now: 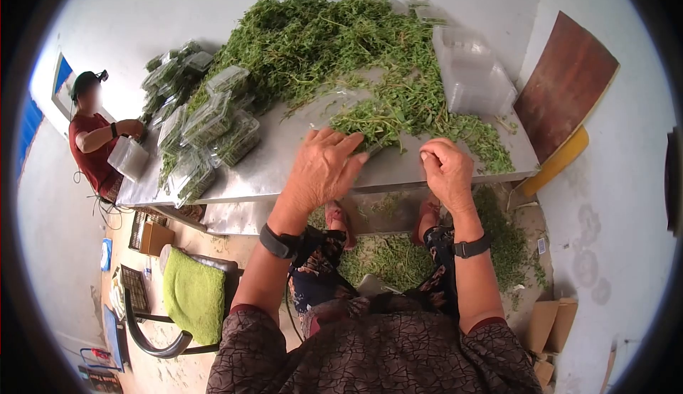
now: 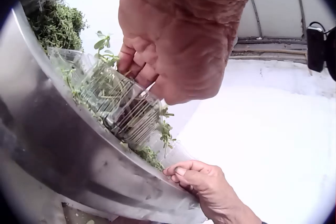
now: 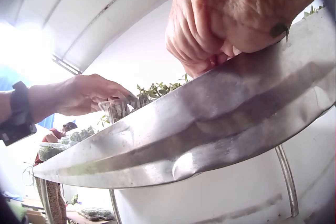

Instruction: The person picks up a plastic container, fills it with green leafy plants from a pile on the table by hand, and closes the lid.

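Observation:
My left hand [image 1: 324, 170] rests at a clear plastic container near the table's front edge, its thumb and index finger spread over green sprigs [image 1: 370, 125]. Seen from the left wrist, the ribbed container [image 2: 118, 100] is tilted and stems stick out of it, with the left hand [image 2: 178, 35] touching its far side. To the right, my right hand [image 1: 449, 173] is curled at the table edge, apart from the container, thumb against the fingers; nothing shows in it. From the right wrist, the left fingers lie over the container [image 3: 118, 109], beside the curled right hand [image 3: 231, 19].
Loose greens [image 1: 306, 38] are heaped at the back of the metal table [image 1: 274, 173]. Filled containers [image 1: 213, 120] are piled left, and empty stacked ones [image 1: 473, 74] stand right. Another person [image 1: 96, 138] is at the far left; a chair with a green towel [image 1: 192, 298] stands below.

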The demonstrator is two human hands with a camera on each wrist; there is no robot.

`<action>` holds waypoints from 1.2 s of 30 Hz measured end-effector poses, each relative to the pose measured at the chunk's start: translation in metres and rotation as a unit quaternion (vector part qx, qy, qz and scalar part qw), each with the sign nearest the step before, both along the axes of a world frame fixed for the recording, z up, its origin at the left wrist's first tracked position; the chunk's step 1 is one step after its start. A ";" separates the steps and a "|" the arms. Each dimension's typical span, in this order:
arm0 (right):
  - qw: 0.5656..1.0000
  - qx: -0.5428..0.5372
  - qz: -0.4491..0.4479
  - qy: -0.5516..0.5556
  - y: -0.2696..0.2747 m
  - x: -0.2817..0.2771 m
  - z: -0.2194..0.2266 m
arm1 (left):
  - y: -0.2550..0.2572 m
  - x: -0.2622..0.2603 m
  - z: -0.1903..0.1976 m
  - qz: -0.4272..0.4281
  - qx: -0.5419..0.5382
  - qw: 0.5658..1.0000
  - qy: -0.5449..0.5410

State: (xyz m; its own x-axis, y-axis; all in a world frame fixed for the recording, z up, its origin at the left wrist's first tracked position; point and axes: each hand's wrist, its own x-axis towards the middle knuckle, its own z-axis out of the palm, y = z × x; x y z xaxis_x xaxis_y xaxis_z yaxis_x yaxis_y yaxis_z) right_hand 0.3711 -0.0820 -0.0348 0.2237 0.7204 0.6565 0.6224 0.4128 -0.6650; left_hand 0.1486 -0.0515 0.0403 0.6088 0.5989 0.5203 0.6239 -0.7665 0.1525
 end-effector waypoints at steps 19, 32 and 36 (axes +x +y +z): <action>0.999 -0.012 0.007 -0.029 -0.001 0.002 0.002 | 0.009 -0.017 -0.017 -0.043 0.023 0.999 -0.020; 0.992 -0.024 -0.001 -0.120 0.001 -0.011 0.014 | 0.013 -0.027 -0.047 -0.077 0.028 0.981 -0.178; 0.986 -0.020 0.031 -0.163 0.001 -0.013 0.020 | 0.015 -0.027 -0.053 -0.074 0.021 0.976 -0.202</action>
